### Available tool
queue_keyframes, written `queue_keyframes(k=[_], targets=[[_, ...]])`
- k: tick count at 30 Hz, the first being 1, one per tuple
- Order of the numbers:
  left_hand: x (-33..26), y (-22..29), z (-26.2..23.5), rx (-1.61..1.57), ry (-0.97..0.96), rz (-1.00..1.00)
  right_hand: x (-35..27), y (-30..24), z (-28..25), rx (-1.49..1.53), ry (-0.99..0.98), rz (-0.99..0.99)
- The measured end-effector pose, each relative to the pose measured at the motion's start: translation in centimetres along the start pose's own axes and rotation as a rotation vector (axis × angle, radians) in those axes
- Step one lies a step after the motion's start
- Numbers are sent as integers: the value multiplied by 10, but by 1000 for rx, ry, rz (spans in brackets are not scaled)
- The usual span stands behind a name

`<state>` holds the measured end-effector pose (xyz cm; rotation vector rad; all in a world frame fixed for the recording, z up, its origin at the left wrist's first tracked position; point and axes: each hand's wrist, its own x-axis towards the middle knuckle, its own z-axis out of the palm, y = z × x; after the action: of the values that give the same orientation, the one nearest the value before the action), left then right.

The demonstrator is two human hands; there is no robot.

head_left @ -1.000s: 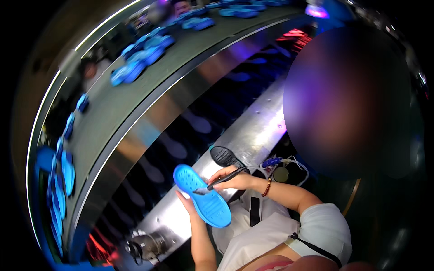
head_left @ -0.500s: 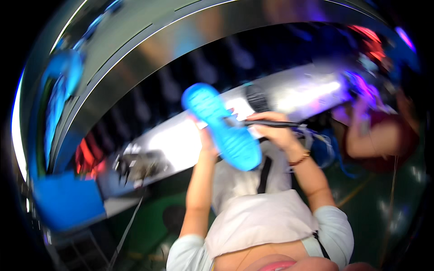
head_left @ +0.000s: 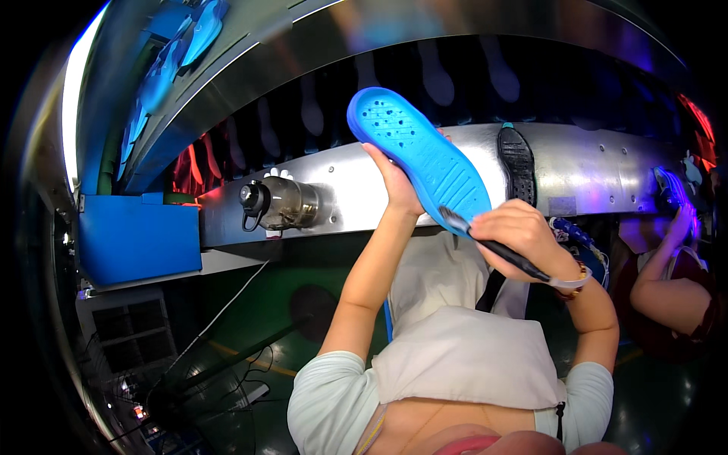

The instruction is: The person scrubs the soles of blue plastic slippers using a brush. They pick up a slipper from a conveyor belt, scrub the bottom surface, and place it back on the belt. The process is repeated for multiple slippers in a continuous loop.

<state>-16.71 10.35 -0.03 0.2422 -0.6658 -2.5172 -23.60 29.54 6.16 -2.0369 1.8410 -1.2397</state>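
My left hand (head_left: 396, 182) grips a bright blue shoe sole (head_left: 428, 158) by its left edge. The sole is tilted, its inner face toward me, with small holes at the far end and slanted grooves at the near end. Closed around the black handle of a brush is my right hand (head_left: 519, 236). The brush's bristles (head_left: 453, 218) touch, or lie very close to, the near end of the sole. Beyond my right hand a black shoe sole (head_left: 518, 167) lies on the metal ledge (head_left: 356, 189).
A smoky bottle (head_left: 288, 203) with a black lid stands left on the ledge. Further left is a blue box (head_left: 140, 239). Grey soles (head_left: 436, 76) line the dark opening behind the ledge, beneath a curved metal edge. At the far right another person's arm (head_left: 671, 239) reaches in.
The sole has moved up and right in the picture. The brush has gone from the sole's middle to its near end. The view has shifted and become sharp.
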Motion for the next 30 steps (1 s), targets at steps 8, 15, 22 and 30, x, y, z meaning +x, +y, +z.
queue_keyframes(k=[8,15,22,30], targets=[[-2,-4,30,-208,-271,-68,38,3,-16,120,193,66],[0,13,35,-162,-216,1,18,5,-31,171,154,106],[3,34,39,-140,-323,56,-1,0,-43,412,131,247],[14,45,49,-19,-391,66,-6,18,-40,749,74,193]])
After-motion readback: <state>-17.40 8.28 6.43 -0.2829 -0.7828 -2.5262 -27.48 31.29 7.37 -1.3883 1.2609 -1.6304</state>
